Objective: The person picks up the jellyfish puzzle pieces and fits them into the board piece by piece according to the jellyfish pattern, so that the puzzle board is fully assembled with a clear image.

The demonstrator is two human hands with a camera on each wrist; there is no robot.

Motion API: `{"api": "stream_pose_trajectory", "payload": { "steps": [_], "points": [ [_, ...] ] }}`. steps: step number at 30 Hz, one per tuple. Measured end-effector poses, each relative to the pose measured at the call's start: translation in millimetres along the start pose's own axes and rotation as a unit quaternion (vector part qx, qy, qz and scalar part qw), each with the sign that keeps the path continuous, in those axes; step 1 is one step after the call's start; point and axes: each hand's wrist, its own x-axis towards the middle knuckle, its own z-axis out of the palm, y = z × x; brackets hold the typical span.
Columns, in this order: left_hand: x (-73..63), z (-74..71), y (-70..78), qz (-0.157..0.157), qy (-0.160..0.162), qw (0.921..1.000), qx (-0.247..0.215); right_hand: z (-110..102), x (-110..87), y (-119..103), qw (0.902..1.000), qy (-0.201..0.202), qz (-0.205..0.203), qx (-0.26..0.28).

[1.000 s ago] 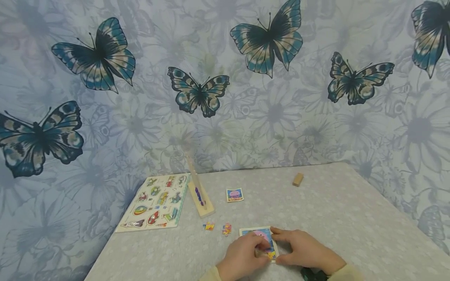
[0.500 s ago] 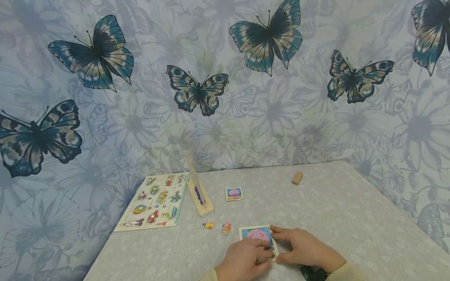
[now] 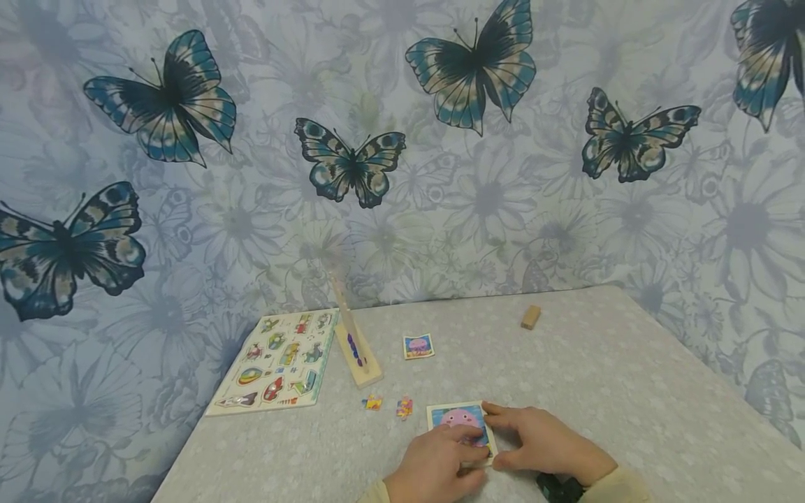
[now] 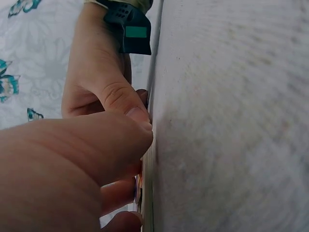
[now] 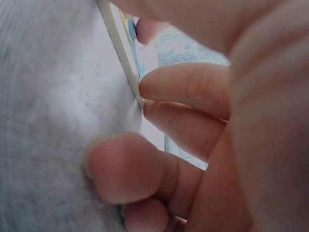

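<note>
A small framed jigsaw puzzle with a pink octopus picture (image 3: 458, 415) lies flat near the front of the table. My left hand (image 3: 436, 463) rests on its lower part, fingers pressing on the picture and hiding much of it. My right hand (image 3: 546, 441) holds the puzzle's right side, index finger at the far corner and thumb at the near corner. In the right wrist view, two fingers (image 5: 186, 89) meet the board's pale edge (image 5: 120, 46). The left wrist view shows my left thumb (image 4: 120, 135) by the near edge, close to the right thumb (image 4: 123, 99).
Two loose jigsaw pieces, one yellow (image 3: 373, 402) and one pink and yellow (image 3: 404, 406), lie left of the puzzle. Behind are an octopus picture card (image 3: 418, 346), a wooden stand with purple beads (image 3: 367, 375), a vehicle peg puzzle board (image 3: 267, 360) and a wooden block (image 3: 531, 317).
My left hand's fingers have straightened and lowered onto the picture, uncovering the octopus's face. The right hand stays at the board's right side.
</note>
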Motion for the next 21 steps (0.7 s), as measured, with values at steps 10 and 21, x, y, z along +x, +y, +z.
{"api": "stream_pose_trajectory", "payload": {
  "steps": [10,21],
  "points": [
    [1.5,0.6,-3.7,0.012,-0.023,0.9996,0.008,1.3,2.2,1.3,0.9999,-0.009,0.012,0.007],
    [2.2,-1.2,-4.5,0.006,-0.032,0.9995,0.003,0.0,2.4,2.2,1.0000,-0.007,0.004,-0.003]
  ]
}}
